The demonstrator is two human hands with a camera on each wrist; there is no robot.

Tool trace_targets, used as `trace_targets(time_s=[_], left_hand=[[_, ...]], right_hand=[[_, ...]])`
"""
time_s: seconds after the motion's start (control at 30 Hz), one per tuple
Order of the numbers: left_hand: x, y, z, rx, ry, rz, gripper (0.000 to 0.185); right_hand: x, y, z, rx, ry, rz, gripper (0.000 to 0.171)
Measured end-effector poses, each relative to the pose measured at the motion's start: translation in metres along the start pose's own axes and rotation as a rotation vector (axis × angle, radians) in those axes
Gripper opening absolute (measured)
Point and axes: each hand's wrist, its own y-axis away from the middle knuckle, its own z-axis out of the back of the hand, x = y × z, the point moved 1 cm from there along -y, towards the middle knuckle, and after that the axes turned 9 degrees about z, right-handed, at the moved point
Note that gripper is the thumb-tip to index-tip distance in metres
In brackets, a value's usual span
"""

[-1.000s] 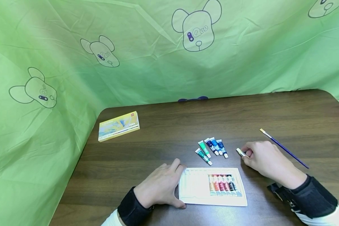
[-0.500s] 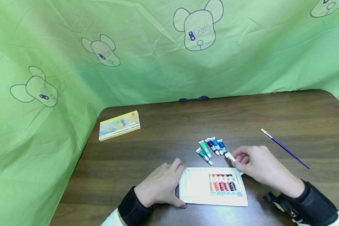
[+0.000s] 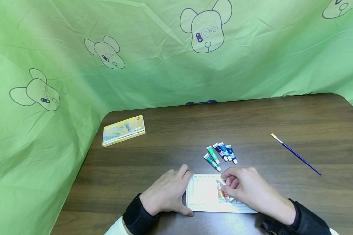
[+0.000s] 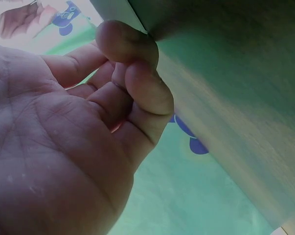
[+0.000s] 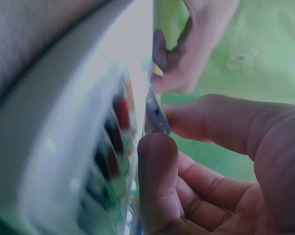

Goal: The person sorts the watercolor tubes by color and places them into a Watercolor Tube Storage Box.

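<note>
Green cloth printed with bear heads hangs behind the dark wooden desk I'm watching from the head view. My right hand sits over the right half of the white tray, its thumb and forefinger pinching a small paint tube; the right wrist view shows that tube held just above the row of tubes already lying in the tray. In the head view only the tube's tip peeks out at the fingertips, at about 10 o'clock from the hand. My left hand rests at the tray's left edge, at 9 o'clock from it, fingers loosely curled with the fingertips against the desk and the tray's rim, gripping nothing. Five loose tubes, green and blue, lie on the desk just beyond the tray at 12 o'clock. A blue-handled brush lies well apart at 2 o'clock, and a yellow box sits far off at 10 o'clock.
</note>
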Motion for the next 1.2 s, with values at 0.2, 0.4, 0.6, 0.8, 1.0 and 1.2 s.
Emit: trace_targets(time_s=[0.2,0.4,0.6,0.8,1.0,1.2], left_hand=[[0.000,-0.001,0.000,0.028,0.020,0.014,0.100],[0.000,-0.002,0.001,0.037,0.027,0.021,0.100],[0.000,-0.002,0.001,0.027,0.017,0.015,0.100],[0.000,-0.001,0.001,0.016,0.009,0.008,0.100],[0.000,-0.001,0.000,0.011,0.008,0.003,0.099],[0.000,-0.001,0.001,0.022,0.007,0.010,0.101]], right_hand=[[0.005,0.001,-0.012,-0.063,0.002,0.078,0.018],[0.011,0.000,-0.019,-0.094,0.006,0.121,0.016],[0.015,0.001,-0.021,-0.092,0.044,0.094,0.015],[0.016,0.002,-0.024,-0.058,0.063,0.107,0.016],[0.016,0.003,-0.026,-0.021,0.160,0.147,0.021],[0.020,0.004,-0.026,0.081,0.272,0.109,0.031]])
